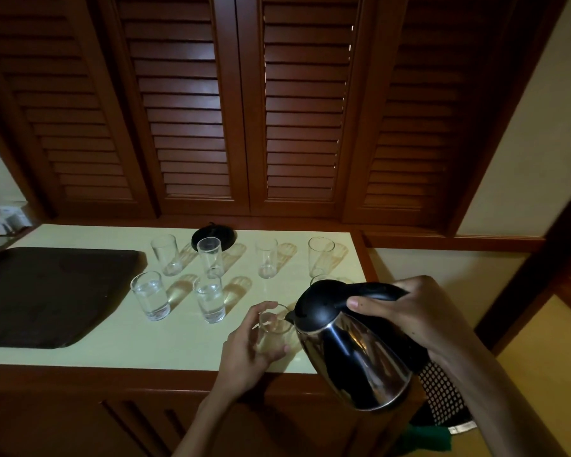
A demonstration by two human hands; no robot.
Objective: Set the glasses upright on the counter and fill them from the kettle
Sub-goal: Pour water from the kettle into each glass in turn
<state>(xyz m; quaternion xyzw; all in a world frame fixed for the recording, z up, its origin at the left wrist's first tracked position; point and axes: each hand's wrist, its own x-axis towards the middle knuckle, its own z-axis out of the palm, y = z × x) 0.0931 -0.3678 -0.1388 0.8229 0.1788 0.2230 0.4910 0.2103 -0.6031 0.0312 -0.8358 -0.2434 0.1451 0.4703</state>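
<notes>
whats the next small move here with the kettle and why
Probably tip the kettle a little further: its spout sits right at the rim of the glass that the left hand steadies, the right hand grips the handle, and that glass looks empty.

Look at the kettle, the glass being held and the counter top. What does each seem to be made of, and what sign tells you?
Kettle: polished metal body, probably stainless steel, mirroring the room; lid and handle matte black, likely plastic.
Held glass: clear glass, since the left hand shows through it.
Counter top: smooth, pale, faintly glossy; laminate or stone, unclear.
</notes>
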